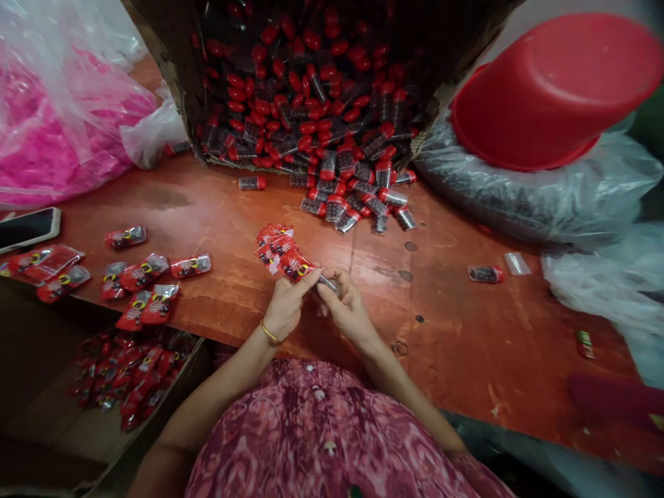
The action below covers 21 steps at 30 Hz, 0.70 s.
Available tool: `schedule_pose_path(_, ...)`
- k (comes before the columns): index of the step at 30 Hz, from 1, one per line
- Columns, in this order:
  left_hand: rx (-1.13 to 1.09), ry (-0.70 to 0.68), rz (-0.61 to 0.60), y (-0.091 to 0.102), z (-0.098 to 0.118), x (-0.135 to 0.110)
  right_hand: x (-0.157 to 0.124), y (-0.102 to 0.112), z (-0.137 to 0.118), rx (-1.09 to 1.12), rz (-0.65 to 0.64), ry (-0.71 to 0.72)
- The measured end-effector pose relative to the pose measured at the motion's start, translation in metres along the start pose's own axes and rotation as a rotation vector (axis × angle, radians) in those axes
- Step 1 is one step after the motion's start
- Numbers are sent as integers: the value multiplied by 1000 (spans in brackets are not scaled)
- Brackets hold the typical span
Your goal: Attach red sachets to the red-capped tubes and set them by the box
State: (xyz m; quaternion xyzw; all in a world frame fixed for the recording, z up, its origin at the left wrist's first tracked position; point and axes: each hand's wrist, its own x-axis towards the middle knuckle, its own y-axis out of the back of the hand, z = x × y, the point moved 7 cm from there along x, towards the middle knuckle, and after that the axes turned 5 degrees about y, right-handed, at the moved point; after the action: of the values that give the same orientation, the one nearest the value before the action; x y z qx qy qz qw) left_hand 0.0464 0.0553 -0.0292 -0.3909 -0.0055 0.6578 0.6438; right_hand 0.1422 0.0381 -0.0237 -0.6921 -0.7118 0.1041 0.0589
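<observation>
My left hand (286, 304) grips a fanned stack of red printed packets (280, 252) just above the wooden table (467, 332). My right hand (345, 308) is closed on a small clear tube (328, 282) and meets the left hand at the edge of the stack. A tipped cardboard box (171, 62) behind them spills several red-capped tubes (353, 197) onto the table. Filled red packets (150, 283) lie scattered at the left edge.
A phone (28, 227) lies far left by a pink plastic bag (57, 117). A red bucket (555, 90) rests on clear bags at the right. One loose tube (485, 274) lies right of centre. An open box of packets (129, 377) sits below the table edge.
</observation>
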Motion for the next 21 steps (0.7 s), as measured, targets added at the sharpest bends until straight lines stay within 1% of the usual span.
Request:
schedule_pose_path(2,-35,15,8,0,2,-1,-2,-1,2,-10,-48,-17)
schedule_pose_path(3,-48,19,11,0,2,-1,-2,1,3,-27,-53,-21)
schedule_pose_path(6,-30,29,-25,-3,-1,-3,-3,9,3,-81,16,3)
schedule_pose_path(8,10,3,-47,-5,-1,-3,-1,11,1,-99,48,12)
schedule_pose_path(10,28,-41,-39,-5,2,-3,1,8,-1,-104,45,16)
schedule_pose_path(12,14,-72,-7,-1,6,-3,3,4,-4,-108,28,23)
schedule_pose_path(15,-4,-82,10,1,6,-3,5,0,-5,-109,14,30)
schedule_pose_path(21,92,6,-95,-3,-2,-3,5,-1,6,-24,-22,-46)
